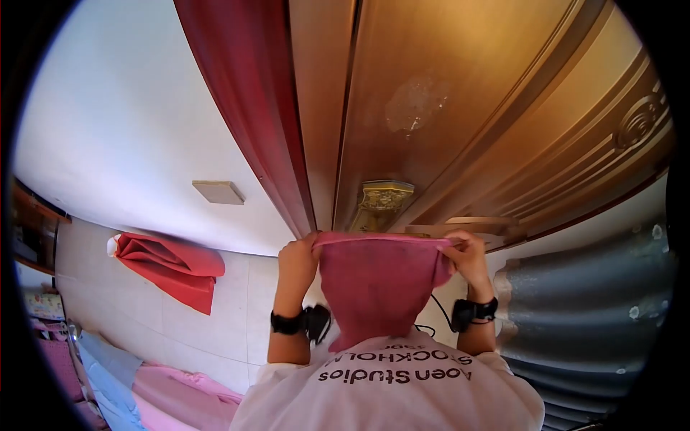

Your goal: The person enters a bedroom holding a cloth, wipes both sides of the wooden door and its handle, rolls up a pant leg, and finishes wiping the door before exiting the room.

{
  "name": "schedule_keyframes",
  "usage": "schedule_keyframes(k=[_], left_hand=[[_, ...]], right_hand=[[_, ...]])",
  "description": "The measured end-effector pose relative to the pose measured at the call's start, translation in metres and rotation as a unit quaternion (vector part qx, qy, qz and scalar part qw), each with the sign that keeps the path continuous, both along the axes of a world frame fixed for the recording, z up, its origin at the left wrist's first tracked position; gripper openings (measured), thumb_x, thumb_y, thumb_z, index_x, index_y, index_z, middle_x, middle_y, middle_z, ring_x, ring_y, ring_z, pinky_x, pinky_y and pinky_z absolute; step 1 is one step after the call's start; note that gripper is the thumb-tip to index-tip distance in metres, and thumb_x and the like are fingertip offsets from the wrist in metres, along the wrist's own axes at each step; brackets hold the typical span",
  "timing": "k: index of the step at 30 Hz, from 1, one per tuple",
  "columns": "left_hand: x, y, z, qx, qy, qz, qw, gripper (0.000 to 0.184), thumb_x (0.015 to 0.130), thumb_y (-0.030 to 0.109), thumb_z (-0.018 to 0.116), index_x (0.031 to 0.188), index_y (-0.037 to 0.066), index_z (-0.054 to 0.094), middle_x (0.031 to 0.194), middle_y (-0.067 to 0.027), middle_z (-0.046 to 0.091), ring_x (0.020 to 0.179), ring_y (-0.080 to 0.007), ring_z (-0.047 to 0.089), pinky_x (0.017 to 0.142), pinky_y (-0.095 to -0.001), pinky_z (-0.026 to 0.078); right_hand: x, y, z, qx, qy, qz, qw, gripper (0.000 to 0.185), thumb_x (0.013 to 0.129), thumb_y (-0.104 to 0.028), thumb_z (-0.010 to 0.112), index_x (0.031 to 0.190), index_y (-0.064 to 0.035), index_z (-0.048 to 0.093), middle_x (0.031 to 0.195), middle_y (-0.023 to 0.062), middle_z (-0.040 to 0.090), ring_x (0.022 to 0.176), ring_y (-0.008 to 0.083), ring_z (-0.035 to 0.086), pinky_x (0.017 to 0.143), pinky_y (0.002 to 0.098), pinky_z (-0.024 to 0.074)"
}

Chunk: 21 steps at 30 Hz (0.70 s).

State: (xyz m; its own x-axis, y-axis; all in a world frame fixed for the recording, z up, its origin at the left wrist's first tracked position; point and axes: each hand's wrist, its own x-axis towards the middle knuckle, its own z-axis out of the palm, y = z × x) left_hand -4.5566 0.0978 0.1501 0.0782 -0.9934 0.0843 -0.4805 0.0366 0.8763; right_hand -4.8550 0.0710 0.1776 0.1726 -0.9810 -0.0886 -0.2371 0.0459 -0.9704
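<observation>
A dusky pink cloth (381, 280) is stretched between my two hands and hangs down in front of my white shirt. Its upper left corner is gripped by my left hand (298, 260), fingers closed. My right hand (467, 257) pinches the upper right corner. Just beyond the cloth is the brown wooden door (460, 43) with an ornate gold handle (384, 197), whose lower part the cloth covers. A wet, shiny patch (415, 104) with drips marks the door's surface.
A dark red door frame (248, 93) borders the white wall (129, 93), which has a switch plate (218, 192). Red folded material (172, 269) lies on the tiled floor at left. Pink and blue fabric (172, 391) is at lower left. A dark grey curtain (589, 294) hangs at right.
</observation>
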Motion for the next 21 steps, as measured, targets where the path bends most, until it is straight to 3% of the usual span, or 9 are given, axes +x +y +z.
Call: schedule_keyframes(k=[2,5,8,10,12,13,15,19,21], left_hand=[[-0.003,-0.014,-0.028,0.045,-0.120,0.030,0.991,0.018,0.075,0.005,0.040,0.086,0.001,0.054,0.069,-0.0185,0.054,0.060,-0.0211,0.057,0.055,-0.0281,0.044],[-0.024,-0.016,-0.038,0.026,0.305,0.093,0.947,0.020,0.080,0.012,0.038,0.084,0.000,0.053,0.066,-0.0181,0.052,0.057,-0.0275,0.055,0.052,-0.0342,0.040],[-0.043,-0.029,-0.068,-0.049,0.208,0.081,0.974,0.027,0.083,0.019,0.034,0.085,-0.001,0.052,0.066,-0.0131,0.052,0.063,-0.0234,0.054,0.056,-0.0338,0.039],[-0.060,-0.037,-0.090,-0.011,0.283,0.054,0.958,0.031,0.085,0.024,0.032,0.085,-0.001,0.051,0.070,-0.0092,0.051,0.070,-0.0189,0.051,0.059,-0.0325,0.039],[-0.074,-0.046,-0.094,0.118,0.352,-0.028,0.928,0.032,0.084,0.029,0.036,0.096,0.002,0.048,0.084,-0.0038,0.053,0.073,-0.0109,0.052,0.059,-0.0221,0.042],[-0.081,-0.049,-0.094,0.118,0.353,-0.027,0.928,0.032,0.084,0.029,0.036,0.096,0.002,0.048,0.084,-0.0038,0.053,0.073,-0.0109,0.052,0.059,-0.0221,0.042],[-0.091,-0.052,-0.081,0.180,0.565,0.006,0.805,0.027,0.084,0.024,0.040,0.085,-0.001,0.051,0.075,-0.0044,0.052,0.070,-0.0127,0.048,0.062,-0.0257,0.040],[-0.085,-0.056,-0.068,0.216,0.559,-0.031,0.800,0.025,0.082,0.022,0.044,0.087,-0.001,0.051,0.081,-0.0027,0.052,0.073,-0.0111,0.048,0.063,-0.0226,0.040],[-0.082,-0.058,-0.053,0.164,0.358,-0.002,0.919,0.025,0.080,0.021,0.047,0.083,-0.003,0.054,0.067,-0.0040,0.054,0.059,-0.0121,0.051,0.052,-0.0229,0.039]], right_hand=[[0.003,-0.011,-0.015,0.033,0.011,-0.001,0.999,0.012,0.074,0.007,0.049,0.085,0.0044,0.052,0.075,0.0090,0.055,0.047,0.0083,0.051,0.040,0.0203,0.0420],[0.019,-0.008,-0.028,-0.110,-0.066,-0.077,0.989,0.016,0.074,0.008,0.048,0.089,0.0031,0.050,0.083,0.0074,0.055,0.076,0.0128,0.054,0.066,0.0219,0.0439],[0.032,-0.015,-0.036,-0.235,-0.020,-0.056,0.970,0.017,0.075,0.007,0.046,0.091,0.0018,0.048,0.091,0.0085,0.053,0.087,0.0152,0.050,0.073,0.0239,0.0405],[0.044,-0.018,-0.049,-0.228,0.026,-0.043,0.972,0.017,0.075,0.000,0.050,0.092,-0.0005,0.048,0.096,0.0108,0.051,0.087,0.0205,0.049,0.073,0.0294,0.0391],[0.058,-0.020,-0.055,-0.326,0.316,0.018,0.891,0.023,0.072,-0.011,0.055,0.092,-0.0012,0.048,0.094,0.0119,0.051,0.081,0.0256,0.049,0.071,0.0332,0.0377],[0.062,-0.019,-0.053,-0.326,0.316,0.019,0.891,0.023,0.072,-0.011,0.055,0.092,-0.0012,0.048,0.094,0.0119,0.051,0.081,0.0256,0.049,0.071,0.0332,0.0377],[0.069,-0.015,-0.047,-0.337,0.372,0.039,0.864,0.033,0.068,-0.018,0.059,0.094,-0.0015,0.048,0.093,0.0119,0.050,0.080,0.0289,0.046,0.071,0.0362,0.0356],[0.077,-0.021,-0.059,-0.341,0.389,0.090,0.851,0.037,0.066,-0.019,0.059,0.095,0.0007,0.046,0.091,0.0115,0.049,0.079,0.0272,0.047,0.069,0.0337,0.0354],[0.090,-0.026,-0.070,-0.291,0.437,0.133,0.841,0.038,0.064,-0.019,0.058,0.095,0.0013,0.046,0.090,0.0116,0.047,0.077,0.0256,0.046,0.068,0.0325,0.0349]])
